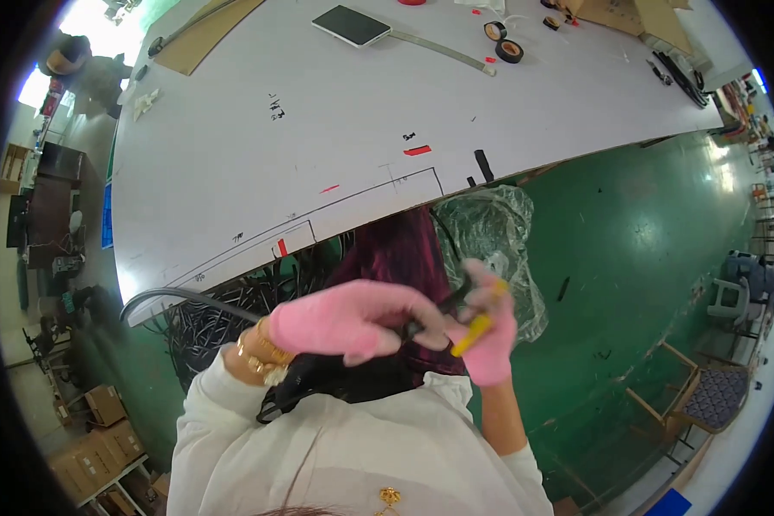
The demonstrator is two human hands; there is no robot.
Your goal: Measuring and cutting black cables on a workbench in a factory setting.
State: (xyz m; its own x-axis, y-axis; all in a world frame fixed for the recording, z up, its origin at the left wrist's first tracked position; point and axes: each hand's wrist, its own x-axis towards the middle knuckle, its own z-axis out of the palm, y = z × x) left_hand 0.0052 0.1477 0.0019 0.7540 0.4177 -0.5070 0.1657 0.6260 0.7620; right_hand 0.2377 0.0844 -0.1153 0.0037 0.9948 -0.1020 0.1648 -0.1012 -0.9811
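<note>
Both hands wear pink gloves with greyish fingertips and work close together in front of my body. My left hand (357, 322) is closed round a black cable (189, 297), which loops in from the table's left corner. Close by on the right, my right hand (492, 344) grips a slim yellow tool (473, 334), its kind unclear under the fingers. Dark cable also shows between the two hands, partly hidden and blurred. Beneath them lie dark purple cloth (396, 249) over my lap and a black bag-like item (348, 378).
A white table (224, 163) with drawn lines and red marks lies ahead. On it are a phone-like device (353, 26), black tape rolls (508, 52) and cardboard (205, 39). Many black cable pieces (206, 331) hang below left; clear plastic (490, 228) lies right. A chair (705, 396) stands farther right.
</note>
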